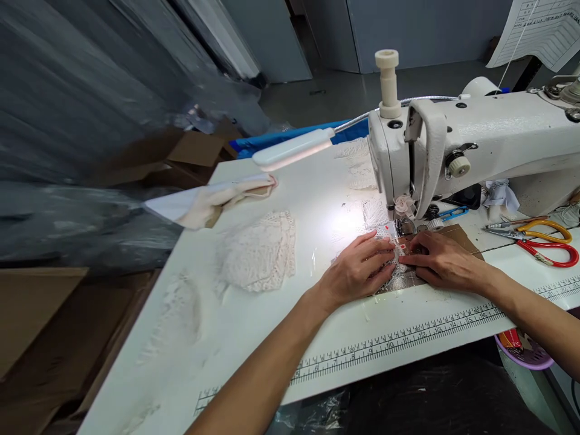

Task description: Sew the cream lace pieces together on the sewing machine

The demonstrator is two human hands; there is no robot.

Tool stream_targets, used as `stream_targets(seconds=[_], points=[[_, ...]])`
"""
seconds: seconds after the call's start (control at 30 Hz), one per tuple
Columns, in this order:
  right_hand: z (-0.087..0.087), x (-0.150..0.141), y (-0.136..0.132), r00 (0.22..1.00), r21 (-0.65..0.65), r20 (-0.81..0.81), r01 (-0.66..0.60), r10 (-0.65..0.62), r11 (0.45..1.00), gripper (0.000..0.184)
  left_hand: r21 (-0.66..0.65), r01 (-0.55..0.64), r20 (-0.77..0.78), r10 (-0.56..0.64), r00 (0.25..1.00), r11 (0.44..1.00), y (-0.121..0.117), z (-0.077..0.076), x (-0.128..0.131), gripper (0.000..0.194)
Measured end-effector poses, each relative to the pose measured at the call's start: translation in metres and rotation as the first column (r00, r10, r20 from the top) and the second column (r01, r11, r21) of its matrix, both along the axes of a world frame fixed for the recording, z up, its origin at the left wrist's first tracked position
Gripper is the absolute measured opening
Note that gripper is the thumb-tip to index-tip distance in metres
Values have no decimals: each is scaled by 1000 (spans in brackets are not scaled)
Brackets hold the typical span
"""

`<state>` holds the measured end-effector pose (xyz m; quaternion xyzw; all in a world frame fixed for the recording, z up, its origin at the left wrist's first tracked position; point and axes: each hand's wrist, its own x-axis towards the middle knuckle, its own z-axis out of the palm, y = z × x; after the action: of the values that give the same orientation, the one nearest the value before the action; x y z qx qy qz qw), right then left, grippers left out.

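My left hand [357,269] and right hand [441,261] lie flat just before the sewing machine [453,151]; its head blocks passage straight ahead. Lamp bar [293,148] hangs over the far table. Left side: lace pile [258,251] near, folded cloth [212,202] beyond it, bare table [254,338] between them and the ruler edge. Right: scissors [546,238] lie in the way.

I am seeing a white sewing machine [475,145] on a white table [254,338] edged with a black ruler print. The lace [258,251] is showing cream openwork. Scissors [550,254] are showing red handles, another pair [544,228] yellow, and snips [453,212] blue.
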<state>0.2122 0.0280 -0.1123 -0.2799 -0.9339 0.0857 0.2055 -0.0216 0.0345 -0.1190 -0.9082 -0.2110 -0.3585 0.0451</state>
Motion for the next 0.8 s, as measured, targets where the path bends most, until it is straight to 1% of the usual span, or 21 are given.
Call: stream_targets(seconds=[0.07, 0.13, 0.2, 0.3, 0.43, 0.6, 0.8], points=[[-1, 0, 0, 1000, -2, -12, -13, 13, 1000, 34, 41, -90, 19, 89, 996, 995, -1, 4, 0, 3], [-1, 1, 1, 999, -7, -21, -25, 24, 1000, 34, 75, -138, 6, 138, 990, 988, -2, 6, 1, 5], [-1, 1, 2, 999, -14, -24, -27, 27, 1000, 34, 82, -125, -37, 128, 991, 989, -2, 7, 3, 4], [0, 1, 1, 1000, -11, -15, -17, 17, 1000, 33, 72, -112, -123, 120, 985, 991, -2, 6, 4, 12], [-1, 1, 0, 1000, 11, 4, -6, 6, 1000, 32, 63, -137, -211, 148, 966, 989, -2, 5, 4, 18], [-1, 0, -1, 1000, 21, -9, -5, 5, 1000, 31, 73, -163, -259, 177, 950, 984, -3, 4, 3, 22], [-1, -1, -1, 1000, 34, 13, 10, -10, 999, 29, -5, -234, -336, 219, 916, 972, -7, 5, 2, 30]])
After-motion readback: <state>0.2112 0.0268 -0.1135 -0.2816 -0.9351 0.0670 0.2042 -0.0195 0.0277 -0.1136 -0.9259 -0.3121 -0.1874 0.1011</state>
